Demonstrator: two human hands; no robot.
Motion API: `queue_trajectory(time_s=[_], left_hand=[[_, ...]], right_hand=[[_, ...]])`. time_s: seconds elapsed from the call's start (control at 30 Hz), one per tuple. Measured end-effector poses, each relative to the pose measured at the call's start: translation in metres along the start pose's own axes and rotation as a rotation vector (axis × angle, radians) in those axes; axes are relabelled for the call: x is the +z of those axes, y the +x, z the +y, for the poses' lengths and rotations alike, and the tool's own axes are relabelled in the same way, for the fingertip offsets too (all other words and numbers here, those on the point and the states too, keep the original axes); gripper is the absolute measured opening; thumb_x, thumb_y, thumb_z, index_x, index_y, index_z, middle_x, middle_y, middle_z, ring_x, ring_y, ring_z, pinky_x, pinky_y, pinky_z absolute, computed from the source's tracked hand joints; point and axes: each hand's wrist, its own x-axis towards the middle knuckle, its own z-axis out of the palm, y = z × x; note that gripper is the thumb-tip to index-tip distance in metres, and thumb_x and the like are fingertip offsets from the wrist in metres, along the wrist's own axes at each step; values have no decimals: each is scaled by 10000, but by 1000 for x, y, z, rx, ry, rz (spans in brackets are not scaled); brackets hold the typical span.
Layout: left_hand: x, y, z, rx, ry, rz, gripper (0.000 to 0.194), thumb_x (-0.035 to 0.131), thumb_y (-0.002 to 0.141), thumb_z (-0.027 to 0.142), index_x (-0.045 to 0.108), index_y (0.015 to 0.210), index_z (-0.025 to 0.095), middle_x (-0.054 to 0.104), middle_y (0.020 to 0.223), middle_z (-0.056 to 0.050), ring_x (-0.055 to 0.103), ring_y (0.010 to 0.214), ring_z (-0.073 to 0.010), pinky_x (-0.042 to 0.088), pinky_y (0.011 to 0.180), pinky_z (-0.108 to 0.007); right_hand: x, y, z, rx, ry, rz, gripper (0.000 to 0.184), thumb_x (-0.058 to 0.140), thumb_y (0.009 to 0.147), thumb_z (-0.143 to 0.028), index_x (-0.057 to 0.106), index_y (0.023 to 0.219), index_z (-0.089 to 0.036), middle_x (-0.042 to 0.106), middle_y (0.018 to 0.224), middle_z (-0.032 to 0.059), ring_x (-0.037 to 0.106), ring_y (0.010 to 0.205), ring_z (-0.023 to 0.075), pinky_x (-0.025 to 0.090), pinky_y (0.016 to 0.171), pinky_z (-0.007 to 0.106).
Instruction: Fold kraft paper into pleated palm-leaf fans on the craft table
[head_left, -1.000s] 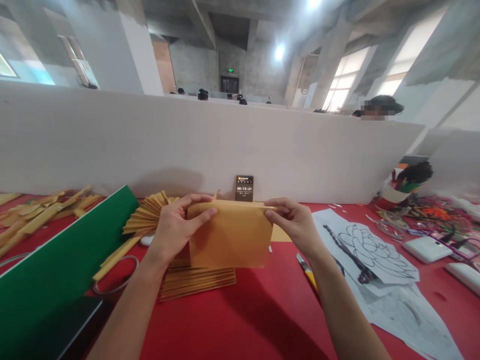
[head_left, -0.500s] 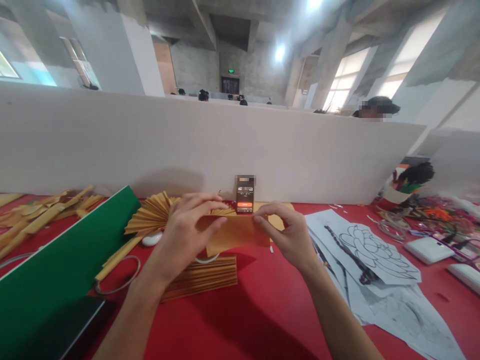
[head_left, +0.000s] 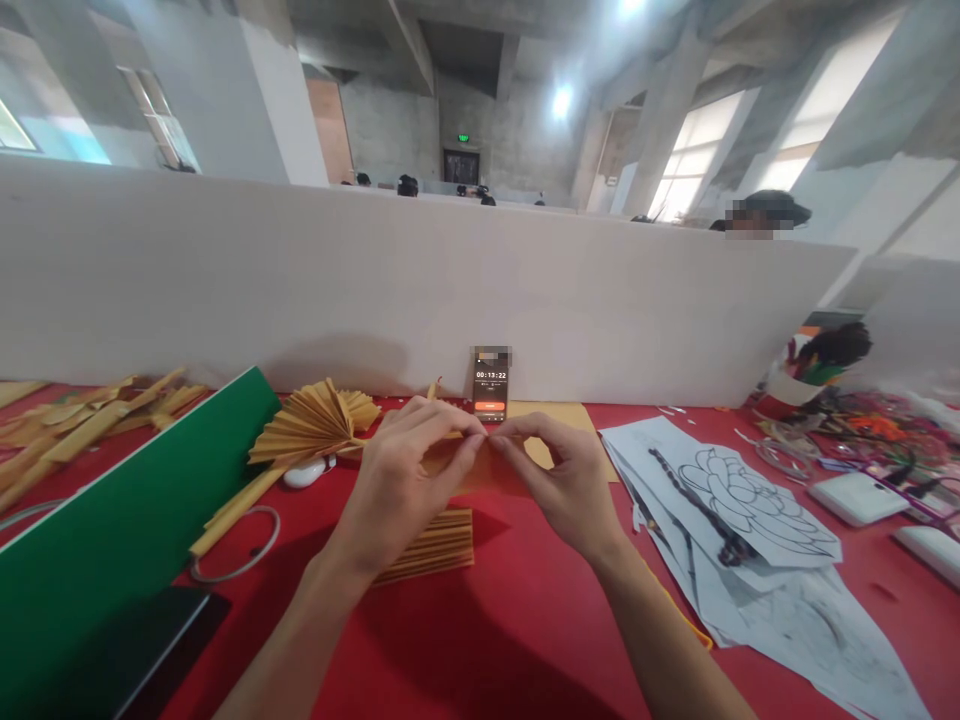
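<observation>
My left hand and my right hand meet in front of the phone, thumb and forefinger of each pinched at the top edge of a yellow-brown sheet of paper. The sheet hangs between them, partly covered by the fingers. Under my left hand lies a pleated piece of the same paper, its left part hidden. Beyond that hand rests a fan of folded paper. Another flat yellow sheet lies behind my right hand.
A phone showing a timer leans on the white partition. To the left are a green board, a dark flat object and paper scraps. Line drawings, a white box and a brush cup stand right.
My left hand has moved right along the paper's top edge, and my right hand has shifted slightly left. Their fingertips now nearly touch. The left fingers, spread before, are pinched together.
</observation>
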Motion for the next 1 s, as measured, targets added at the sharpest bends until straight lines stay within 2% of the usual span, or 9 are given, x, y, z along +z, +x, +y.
queue_trajectory(time_s=[0.33, 0.67, 1.0], left_hand=[[-9, 3, -15, -21, -43, 4, 145, 602, 1003, 334, 696, 918, 265, 756, 957, -19, 668, 964, -232, 514, 939, -390], [-25, 1, -38, -40, -34, 24, 133, 622, 995, 347, 725, 982, 264, 761, 1020, -27, 670, 1001, -238, 514, 909, -373], [-28, -1, -60, -56, 2, 78, 115, 643, 968, 338, 725, 977, 259, 756, 995, -19, 688, 952, -225, 508, 904, -352]], right_hand=[[-10, 1, -5, 63, -43, 95, 86, 688, 956, -289, 747, 902, -259, 767, 861, 12, 702, 794, 187, 564, 738, 334], [-35, 5, -5, 72, -59, 238, 87, 761, 903, -336, 770, 861, -261, 754, 846, 10, 696, 793, 191, 580, 758, 337], [-43, 6, -4, 77, -42, 317, 88, 778, 890, -348, 783, 876, -261, 746, 813, 12, 697, 750, 190, 595, 696, 333]])
